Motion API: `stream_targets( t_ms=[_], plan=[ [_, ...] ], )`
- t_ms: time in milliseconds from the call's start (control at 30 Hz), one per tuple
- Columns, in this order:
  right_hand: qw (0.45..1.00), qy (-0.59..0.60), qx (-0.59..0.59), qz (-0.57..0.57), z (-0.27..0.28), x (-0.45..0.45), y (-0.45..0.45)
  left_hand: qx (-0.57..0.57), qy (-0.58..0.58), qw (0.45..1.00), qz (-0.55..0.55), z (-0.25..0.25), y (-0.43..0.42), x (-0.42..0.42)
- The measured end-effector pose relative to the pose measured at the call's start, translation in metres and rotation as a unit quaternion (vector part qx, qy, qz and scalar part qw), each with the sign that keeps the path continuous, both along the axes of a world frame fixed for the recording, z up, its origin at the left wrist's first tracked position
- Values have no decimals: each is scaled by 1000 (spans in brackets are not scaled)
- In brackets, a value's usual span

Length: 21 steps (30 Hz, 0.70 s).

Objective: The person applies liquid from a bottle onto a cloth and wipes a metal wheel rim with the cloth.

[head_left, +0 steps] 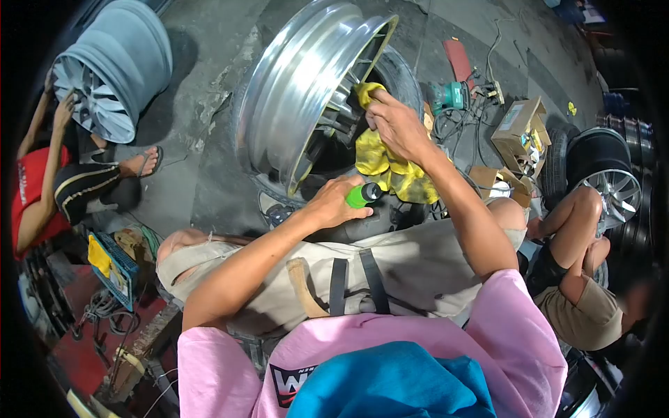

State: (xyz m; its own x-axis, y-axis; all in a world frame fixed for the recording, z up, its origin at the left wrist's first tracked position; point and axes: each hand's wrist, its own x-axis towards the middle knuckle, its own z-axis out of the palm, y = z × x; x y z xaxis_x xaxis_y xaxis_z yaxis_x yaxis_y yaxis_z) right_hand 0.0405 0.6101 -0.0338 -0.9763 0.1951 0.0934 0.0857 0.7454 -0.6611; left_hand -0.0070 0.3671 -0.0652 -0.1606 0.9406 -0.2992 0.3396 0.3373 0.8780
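A large polished metal wheel rim (pixel 300 90) stands tilted on a tyre (pixel 401 76) in front of my knees. My right hand (pixel 398 125) grips a yellow cloth (pixel 390 164) with dark stains, pressing part of it against the spoked face of the rim. The rest of the cloth hangs below that hand. Close to the rim's lower edge, my left hand (pixel 339 202) is wrapped round a small green bottle (pixel 360 196) with a black top. The bottle points to the right, below the hanging cloth.
At the left, a person in red (pixel 42 195) holds a grey rim (pixel 118 63). Another person (pixel 585 292) sits at the right near a rim (pixel 617 191). A green power tool (pixel 449 96), cables and an open cardboard box (pixel 519 132) lie on the floor beyond my right arm.
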Motion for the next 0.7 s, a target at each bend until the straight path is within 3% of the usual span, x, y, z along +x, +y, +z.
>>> stream_targets(
  t_ms=[233, 333, 467, 700],
  plan=[
    [997, 41, 60, 18, 0, -14, -1, -25, -19, 999, -8, 5, 2, -3],
    [999, 1, -48, -5, 4, 4, -3, -8, -14, 1000, 4, 3, -2, -4],
    [995, 78, -68, 4, -8, -12, 9, 11, -4, 1000, 10, 1, 1, -1],
    [997, 42, -67, 9, -4, 6, -2, -20, -6, 1000, -20, 2, 5, -4]
  ],
)
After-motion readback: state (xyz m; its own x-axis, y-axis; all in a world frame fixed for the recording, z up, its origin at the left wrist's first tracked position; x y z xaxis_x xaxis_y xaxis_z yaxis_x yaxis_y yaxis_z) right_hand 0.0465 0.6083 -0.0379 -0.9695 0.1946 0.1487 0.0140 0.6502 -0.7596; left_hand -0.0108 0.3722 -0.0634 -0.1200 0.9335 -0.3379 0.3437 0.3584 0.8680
